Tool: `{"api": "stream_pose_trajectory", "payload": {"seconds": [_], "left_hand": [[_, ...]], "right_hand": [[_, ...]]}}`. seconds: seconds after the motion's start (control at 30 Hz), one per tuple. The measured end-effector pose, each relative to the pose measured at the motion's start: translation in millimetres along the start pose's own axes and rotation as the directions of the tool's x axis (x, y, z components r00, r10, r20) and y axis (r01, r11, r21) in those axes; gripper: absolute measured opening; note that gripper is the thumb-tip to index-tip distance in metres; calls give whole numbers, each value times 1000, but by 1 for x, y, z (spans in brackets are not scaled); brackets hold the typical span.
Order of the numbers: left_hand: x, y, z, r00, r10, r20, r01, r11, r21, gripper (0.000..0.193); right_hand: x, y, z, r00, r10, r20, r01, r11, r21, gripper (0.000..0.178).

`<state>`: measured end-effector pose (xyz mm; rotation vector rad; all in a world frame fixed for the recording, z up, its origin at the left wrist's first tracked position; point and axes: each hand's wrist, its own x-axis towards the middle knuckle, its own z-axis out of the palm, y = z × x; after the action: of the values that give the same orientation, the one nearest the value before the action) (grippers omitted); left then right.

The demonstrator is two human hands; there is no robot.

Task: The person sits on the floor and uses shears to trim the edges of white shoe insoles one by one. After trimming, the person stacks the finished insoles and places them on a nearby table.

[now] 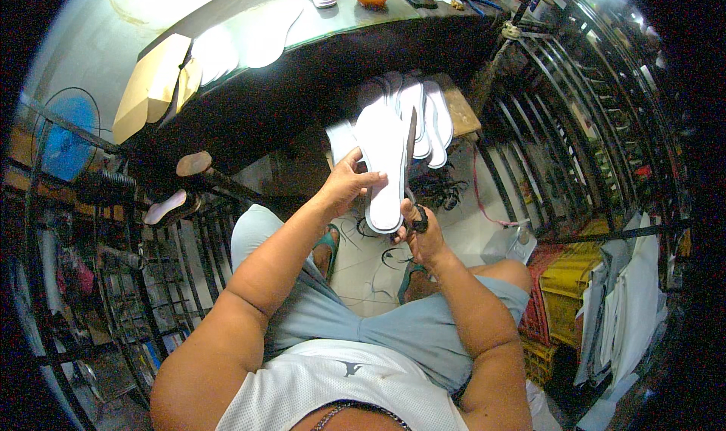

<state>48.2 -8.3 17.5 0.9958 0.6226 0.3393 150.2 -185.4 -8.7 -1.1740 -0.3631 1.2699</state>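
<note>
"Looking down, what do we see the left hand [348, 184] doing?"

"We see it pinching a white insole [384, 155] by its left edge, thumb on top; the insole is held above the tiled floor [359, 276], wide end pointing away from us."

"And the right hand [425, 238]?"

"We find it wrapped around the dark handles of scissors [411, 134]; a blade runs along the insole's right edge, though we cannot tell whether it touches; beyond, other white insoles [436, 117] lie on a wooden stool [462, 110]; black scraps [440, 190] litter the floor."
</note>
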Motion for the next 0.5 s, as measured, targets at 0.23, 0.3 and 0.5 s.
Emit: {"api": "stream_pose_trajectory", "payload": {"seconds": [0.23,0.3,0.5], "left_hand": [[2,-4,2,999,29,-17,-30,999,-34,55],[4,-5,0,999,40,-32,-42,997,-60,55],[6,-4,-4,999,27,-27,-27,1000,11,53]], "right_hand": [[2,7,-5,999,35,-14,-34,999,41,53],[3,11,-7,1000,26,0,-26,996,85,50],[6,18,-10,999,-23,30,24,999,-31,51]]}}
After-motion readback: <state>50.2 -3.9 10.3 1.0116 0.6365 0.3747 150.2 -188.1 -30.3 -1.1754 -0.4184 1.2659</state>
